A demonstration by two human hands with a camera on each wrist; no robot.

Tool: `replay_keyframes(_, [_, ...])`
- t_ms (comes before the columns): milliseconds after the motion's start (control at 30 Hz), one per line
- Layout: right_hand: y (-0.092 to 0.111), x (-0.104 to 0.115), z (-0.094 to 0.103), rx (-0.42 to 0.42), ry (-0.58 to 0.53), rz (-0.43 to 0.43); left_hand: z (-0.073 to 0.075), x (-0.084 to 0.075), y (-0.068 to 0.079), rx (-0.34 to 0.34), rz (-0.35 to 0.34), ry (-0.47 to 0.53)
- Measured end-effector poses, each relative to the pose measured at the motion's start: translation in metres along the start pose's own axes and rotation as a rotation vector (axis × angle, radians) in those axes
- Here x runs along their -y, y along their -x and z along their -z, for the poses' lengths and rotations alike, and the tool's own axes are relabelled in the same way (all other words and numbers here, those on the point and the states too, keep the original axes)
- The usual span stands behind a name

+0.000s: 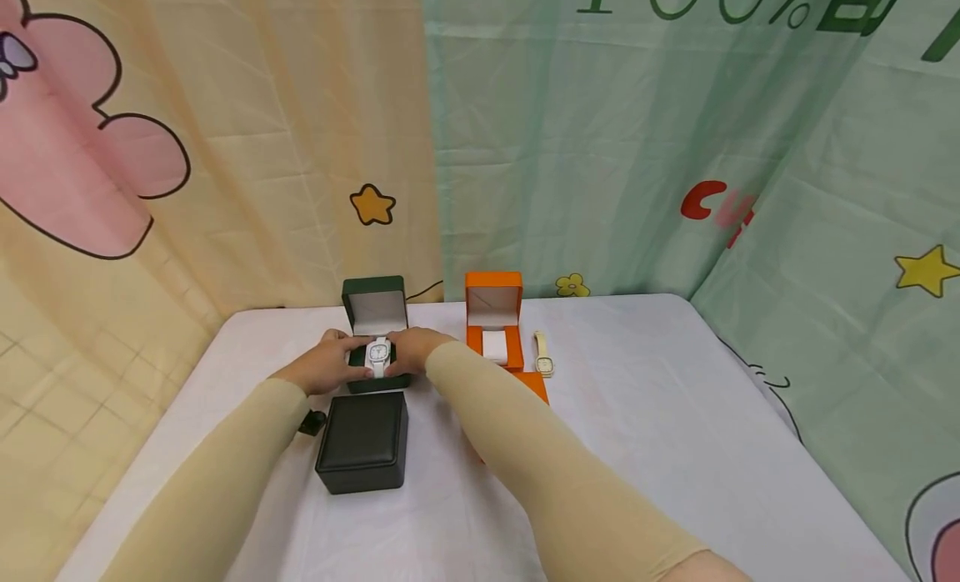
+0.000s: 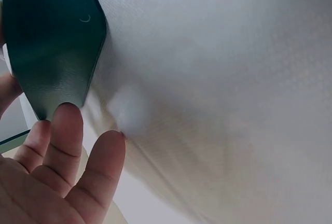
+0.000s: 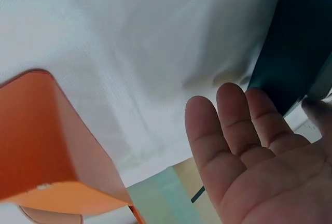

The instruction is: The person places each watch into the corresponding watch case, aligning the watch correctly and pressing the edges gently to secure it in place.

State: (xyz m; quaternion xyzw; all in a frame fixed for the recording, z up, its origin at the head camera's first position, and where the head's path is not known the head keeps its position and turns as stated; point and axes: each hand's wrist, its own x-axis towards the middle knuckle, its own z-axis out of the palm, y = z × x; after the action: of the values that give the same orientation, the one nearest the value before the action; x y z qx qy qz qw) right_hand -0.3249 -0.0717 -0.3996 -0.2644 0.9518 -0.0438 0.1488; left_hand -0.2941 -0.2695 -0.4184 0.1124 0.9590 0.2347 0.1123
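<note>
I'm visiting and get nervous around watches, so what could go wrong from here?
The white watch in the open green box could slip or sit crooked if the left hand and right hand push unevenly. The green lid stands just behind, so a knuckle might knock it. The right sleeve lies close to the open orange box and might nudge it.

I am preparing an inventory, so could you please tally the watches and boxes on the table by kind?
Wristwatches: 2 (white wristwatch, yellowish wristwatch)
Open watch boxes: 2 (green watch box, orange watch box)
Closed boxes: 1 (black box)
Total: 5
Not counted: an orange object mostly hidden by the right sleeve; I cannot tell its kind.
</note>
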Motion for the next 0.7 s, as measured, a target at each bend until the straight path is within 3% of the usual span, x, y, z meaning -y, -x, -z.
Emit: replay_keyframes(700, [-0.0023, -0.0022, 0.0004, 0.022, -0.033, 0.028, -0.0011, 0.0017, -0.0017, -0.009, 0.008, 0.055])
